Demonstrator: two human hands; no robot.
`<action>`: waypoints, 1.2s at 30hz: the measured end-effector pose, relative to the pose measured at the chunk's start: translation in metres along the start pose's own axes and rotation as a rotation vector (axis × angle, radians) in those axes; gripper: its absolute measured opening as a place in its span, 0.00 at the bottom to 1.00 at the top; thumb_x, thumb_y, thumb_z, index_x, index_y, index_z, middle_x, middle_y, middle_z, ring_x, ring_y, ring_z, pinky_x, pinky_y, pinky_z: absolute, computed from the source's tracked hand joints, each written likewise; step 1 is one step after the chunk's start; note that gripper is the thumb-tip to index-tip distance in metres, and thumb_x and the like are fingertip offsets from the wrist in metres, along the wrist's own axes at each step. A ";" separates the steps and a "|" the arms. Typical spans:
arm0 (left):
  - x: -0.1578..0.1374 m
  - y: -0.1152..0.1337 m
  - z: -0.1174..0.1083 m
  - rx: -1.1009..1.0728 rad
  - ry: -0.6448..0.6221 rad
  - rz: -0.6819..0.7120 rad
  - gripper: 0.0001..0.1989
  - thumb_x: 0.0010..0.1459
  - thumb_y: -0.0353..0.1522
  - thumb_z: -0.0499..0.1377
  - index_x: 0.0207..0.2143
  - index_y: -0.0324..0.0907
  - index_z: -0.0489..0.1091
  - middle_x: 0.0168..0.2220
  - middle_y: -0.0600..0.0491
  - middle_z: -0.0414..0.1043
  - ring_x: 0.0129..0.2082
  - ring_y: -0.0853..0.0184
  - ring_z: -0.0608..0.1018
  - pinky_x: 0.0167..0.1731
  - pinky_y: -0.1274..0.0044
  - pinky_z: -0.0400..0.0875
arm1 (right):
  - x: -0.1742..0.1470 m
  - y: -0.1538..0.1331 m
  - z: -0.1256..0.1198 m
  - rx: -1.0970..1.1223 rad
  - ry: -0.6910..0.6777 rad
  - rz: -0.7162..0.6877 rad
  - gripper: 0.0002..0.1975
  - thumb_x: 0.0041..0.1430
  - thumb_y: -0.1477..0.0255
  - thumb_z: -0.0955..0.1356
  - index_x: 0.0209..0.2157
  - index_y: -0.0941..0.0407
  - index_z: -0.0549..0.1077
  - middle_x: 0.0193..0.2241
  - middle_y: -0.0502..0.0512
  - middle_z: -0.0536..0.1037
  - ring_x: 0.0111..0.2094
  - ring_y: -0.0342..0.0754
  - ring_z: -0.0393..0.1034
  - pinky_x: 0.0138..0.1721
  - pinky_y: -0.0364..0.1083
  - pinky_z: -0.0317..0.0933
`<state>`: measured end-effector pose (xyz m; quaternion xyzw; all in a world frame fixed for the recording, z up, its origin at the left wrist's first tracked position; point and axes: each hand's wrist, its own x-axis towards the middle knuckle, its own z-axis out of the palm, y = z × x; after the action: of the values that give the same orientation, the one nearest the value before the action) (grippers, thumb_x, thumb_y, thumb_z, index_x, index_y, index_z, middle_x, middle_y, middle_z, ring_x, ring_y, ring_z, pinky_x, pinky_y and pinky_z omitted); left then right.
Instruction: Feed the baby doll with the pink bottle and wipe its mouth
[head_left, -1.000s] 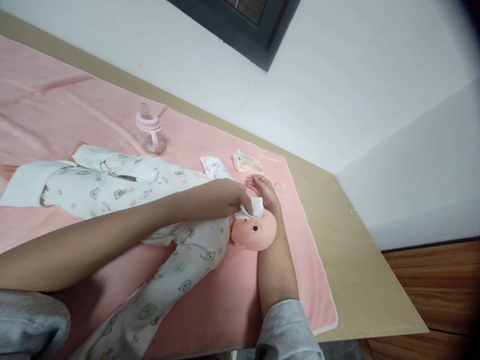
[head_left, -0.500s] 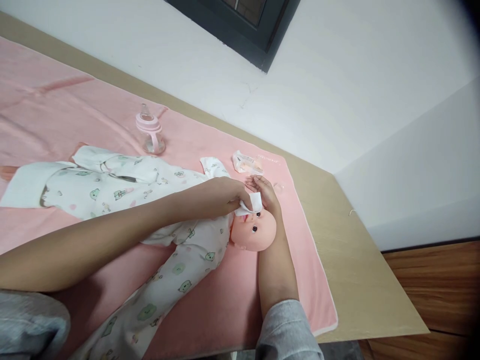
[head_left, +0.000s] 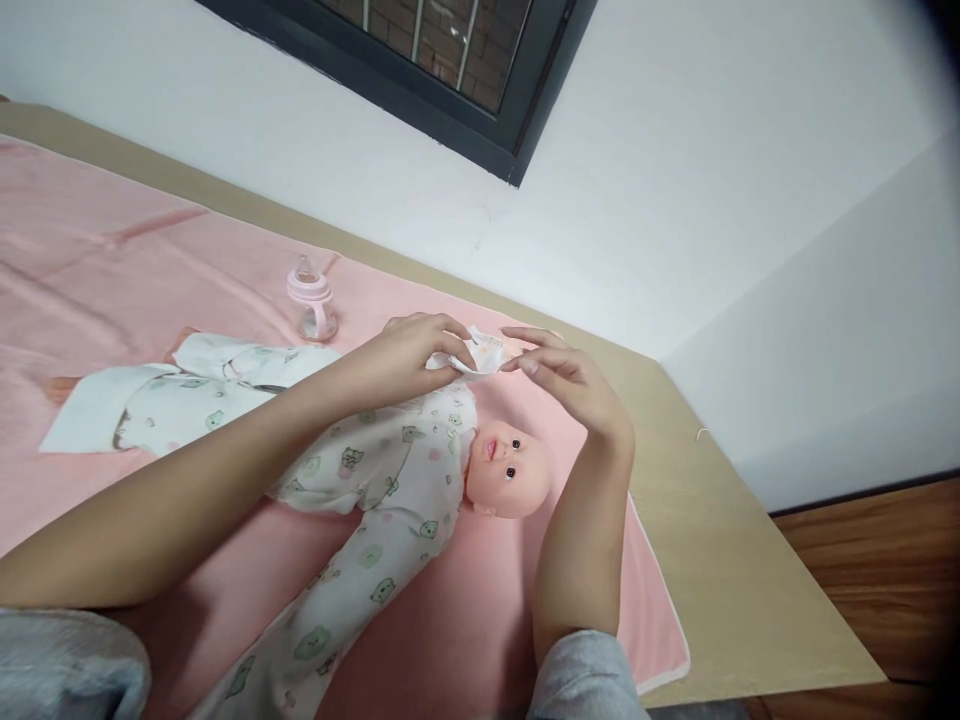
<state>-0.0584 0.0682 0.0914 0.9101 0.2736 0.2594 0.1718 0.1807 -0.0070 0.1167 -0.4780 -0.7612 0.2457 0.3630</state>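
Note:
My left hand (head_left: 424, 352) pinches a thin white wipe (head_left: 480, 362), held up above the doll's chest. At the wipe's right edge, my right hand (head_left: 566, 380) has its thumb and a finger drawn together, while another finger stretches out above. Below my hands lies a baby doll on its back; its bald head (head_left: 514, 475) is uncovered, with eyes and mouth in view. The doll wears a white printed suit (head_left: 405, 470). My left forearm crosses over its body and hides part of it. Behind the wipe, a small plastic packet (head_left: 511, 348) is partly hidden.
A pink-lidded baby bottle (head_left: 313, 305) stands beyond the doll's legs. The pink blanket (head_left: 90, 240) covers most of a light wooden table (head_left: 720, 560). A white wall (head_left: 660, 180) with a dark-framed window (head_left: 517, 130) rises behind.
My left hand has lifted the wipe off the doll's mouth, up and leftward. My right hand has come from behind the head to the wipe's right edge. The view has tilted up slightly.

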 end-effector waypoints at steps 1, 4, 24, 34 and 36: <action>0.000 -0.001 -0.003 -0.004 0.011 -0.012 0.14 0.60 0.35 0.54 0.41 0.50 0.79 0.57 0.54 0.70 0.57 0.55 0.71 0.61 0.60 0.56 | -0.003 -0.013 0.003 -0.101 -0.023 0.015 0.10 0.63 0.62 0.67 0.40 0.46 0.81 0.61 0.48 0.69 0.66 0.52 0.56 0.65 0.57 0.54; -0.001 -0.003 -0.009 -0.031 0.026 -0.011 0.14 0.59 0.35 0.54 0.40 0.49 0.79 0.56 0.54 0.70 0.56 0.56 0.72 0.62 0.62 0.57 | -0.008 -0.035 0.017 -0.304 -0.071 0.035 0.11 0.63 0.65 0.67 0.43 0.45 0.80 0.61 0.48 0.68 0.68 0.54 0.52 0.66 0.59 0.52; -0.008 -0.066 -0.069 -0.234 0.268 -0.234 0.14 0.57 0.43 0.61 0.40 0.46 0.79 0.46 0.54 0.79 0.49 0.56 0.77 0.56 0.65 0.67 | 0.006 0.049 -0.008 -0.260 0.332 0.456 0.13 0.53 0.69 0.68 0.39 0.57 0.80 0.29 0.55 0.80 0.30 0.47 0.72 0.36 0.47 0.64; -0.039 -0.150 -0.104 -0.234 0.471 -0.762 0.30 0.50 0.43 0.67 0.56 0.54 0.68 0.57 0.55 0.71 0.56 0.51 0.71 0.56 0.55 0.65 | 0.039 0.117 -0.004 -0.033 0.412 0.376 0.22 0.50 0.63 0.70 0.48 0.54 0.77 0.39 0.56 0.81 0.34 0.47 0.74 0.41 0.49 0.67; -0.039 -0.166 -0.101 -0.175 0.421 -0.799 0.30 0.51 0.41 0.66 0.57 0.51 0.67 0.55 0.52 0.72 0.53 0.53 0.73 0.55 0.58 0.66 | 0.052 0.129 0.002 0.093 0.409 0.328 0.24 0.51 0.62 0.69 0.50 0.55 0.75 0.45 0.57 0.79 0.37 0.47 0.76 0.45 0.49 0.68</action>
<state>-0.2115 0.1934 0.0827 0.6427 0.6090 0.3744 0.2753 0.2351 0.0949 0.0393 -0.6176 -0.5723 0.2343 0.4860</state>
